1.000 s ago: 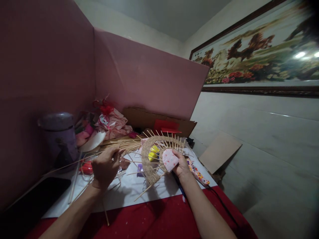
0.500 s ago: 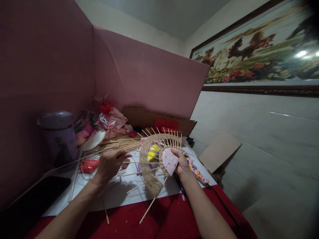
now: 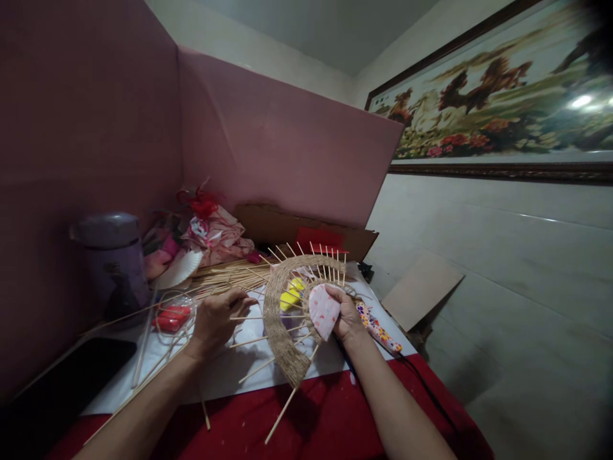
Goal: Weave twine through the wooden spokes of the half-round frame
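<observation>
My right hand [image 3: 348, 314] grips a half-round piece of white cloth with red spots [image 3: 324, 312], at the centre of a fan-shaped frame. Thin bamboo sticks [image 3: 281, 409] radiate from this centre, and a curved band of woven brown twine [image 3: 278, 322] crosses them. To the left of the frame, my left hand [image 3: 220, 319] is closed in a pinch, its fingertips close to the stick ends. What lies in that pinch is too small to make out. A slim pale stick [image 3: 129, 399] runs beside the left forearm, partly hidden by it.
A red packet [image 3: 173, 318] with loops of twine lies left of my left hand. Farther left are a dark phone [image 3: 79, 370] and a purple tumbler [image 3: 117, 275]. A flower-patterned tool [image 3: 380, 332] with a black cord lies on the right. Loose sticks [image 3: 225, 276] lie behind.
My left hand has shifted slightly right, and a slim stick now shows beside its forearm. The fan frame has moved a little left and down with my right hand, which keeps its grip.
</observation>
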